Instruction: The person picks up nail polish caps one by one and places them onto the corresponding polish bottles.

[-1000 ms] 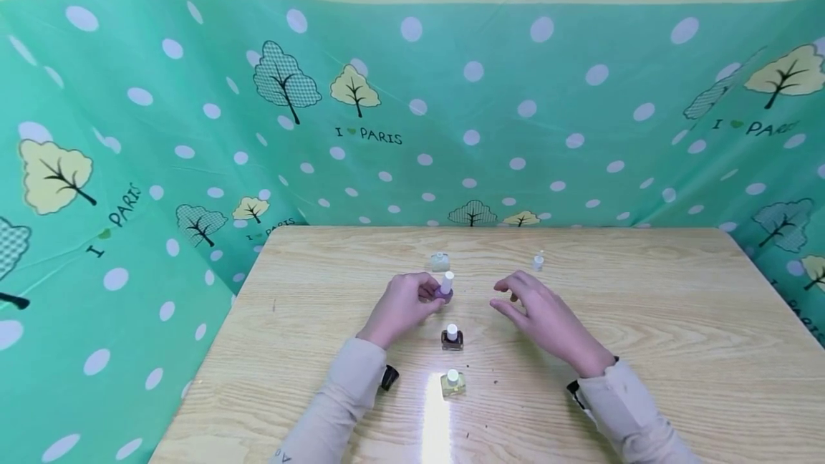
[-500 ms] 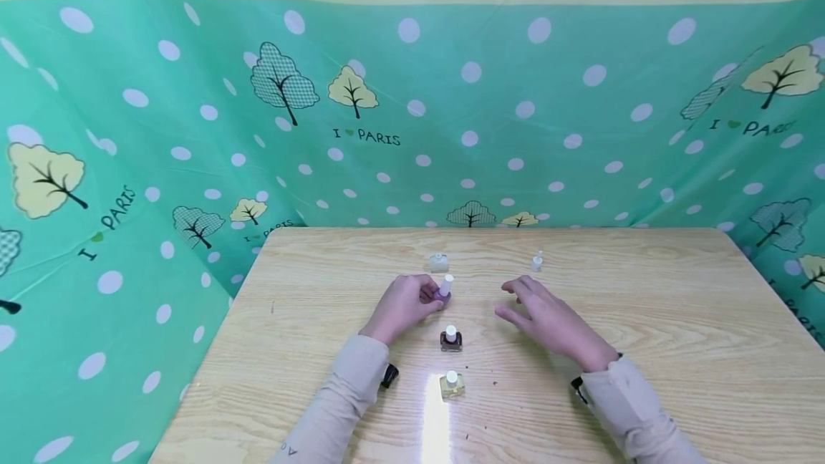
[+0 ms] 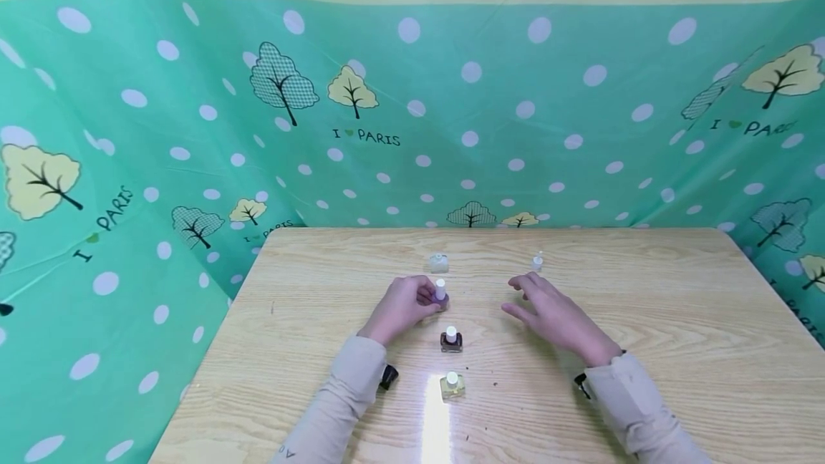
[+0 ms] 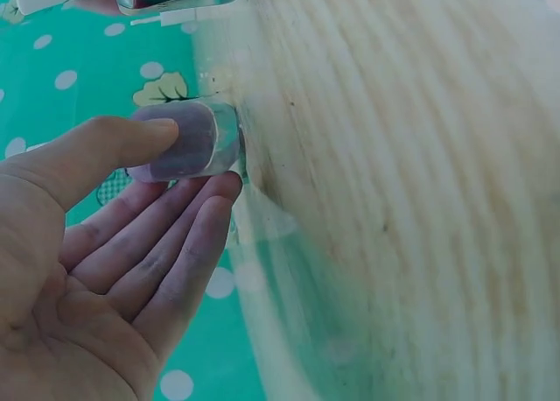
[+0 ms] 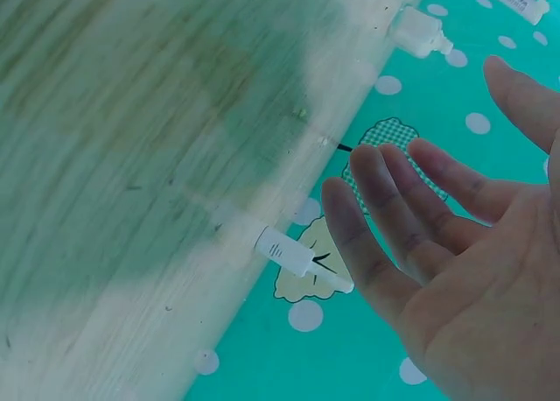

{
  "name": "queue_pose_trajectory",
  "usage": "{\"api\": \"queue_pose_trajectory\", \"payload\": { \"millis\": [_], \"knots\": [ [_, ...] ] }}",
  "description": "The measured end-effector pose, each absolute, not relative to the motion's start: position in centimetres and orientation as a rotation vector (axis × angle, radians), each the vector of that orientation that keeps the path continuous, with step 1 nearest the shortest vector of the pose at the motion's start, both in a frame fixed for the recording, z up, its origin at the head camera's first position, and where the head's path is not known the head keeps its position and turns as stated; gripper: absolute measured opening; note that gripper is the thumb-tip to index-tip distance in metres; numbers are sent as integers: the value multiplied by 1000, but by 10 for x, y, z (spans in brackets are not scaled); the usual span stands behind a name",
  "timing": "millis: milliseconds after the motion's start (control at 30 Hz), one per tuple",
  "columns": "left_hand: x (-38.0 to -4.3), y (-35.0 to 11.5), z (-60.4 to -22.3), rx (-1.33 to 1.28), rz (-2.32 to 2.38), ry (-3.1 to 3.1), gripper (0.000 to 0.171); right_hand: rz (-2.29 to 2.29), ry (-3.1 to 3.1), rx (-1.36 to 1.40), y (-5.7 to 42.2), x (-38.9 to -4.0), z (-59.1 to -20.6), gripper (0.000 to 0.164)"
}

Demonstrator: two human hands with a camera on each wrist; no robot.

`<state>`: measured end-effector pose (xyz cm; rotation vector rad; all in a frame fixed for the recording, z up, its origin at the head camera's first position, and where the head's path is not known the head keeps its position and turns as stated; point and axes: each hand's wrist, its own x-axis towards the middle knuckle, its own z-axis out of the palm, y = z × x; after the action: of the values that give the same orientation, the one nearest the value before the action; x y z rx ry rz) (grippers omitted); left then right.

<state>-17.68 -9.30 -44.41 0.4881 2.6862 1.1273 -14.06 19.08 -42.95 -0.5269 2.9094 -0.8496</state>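
My left hand [image 3: 402, 306] pinches a purple nail polish bottle [image 3: 441, 299] with a white cap between thumb and fingers. In the left wrist view the bottle's base [image 4: 229, 138] meets the wooden table, or nearly so; contact is hard to tell. My right hand [image 3: 551, 313] hovers to the right with relaxed fingers and holds nothing. Behind the purple bottle stands an uncapped whitish bottle [image 3: 439, 263]. A white cap [image 5: 283, 249] stands on its top at the back right, its stem upward. Nearer me are a dark nail polish bottle [image 3: 451, 342] and a pale yellow one [image 3: 452, 387], both capped.
The wooden table [image 3: 644, 292] carries the bottles in a rough column near its middle. A polka-dot curtain [image 3: 412, 92] hangs behind and to the left. A black band piece [image 3: 389, 377] shows by the left cuff. Small dark specks lie near the yellow bottle.
The purple bottle has gone from tilted to more upright and shifted slightly left and toward me, still in my left hand. My right hand has drawn a little to the right.
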Motion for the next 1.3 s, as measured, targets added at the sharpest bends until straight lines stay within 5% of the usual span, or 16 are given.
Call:
{"api": "queue_pose_trajectory", "payload": {
  "millis": [1300],
  "knots": [
    [-186, -115, -447, 487, 1222, 2740, 29, -811, 2938, -271, 223, -161, -427, 44]
  ]
}}
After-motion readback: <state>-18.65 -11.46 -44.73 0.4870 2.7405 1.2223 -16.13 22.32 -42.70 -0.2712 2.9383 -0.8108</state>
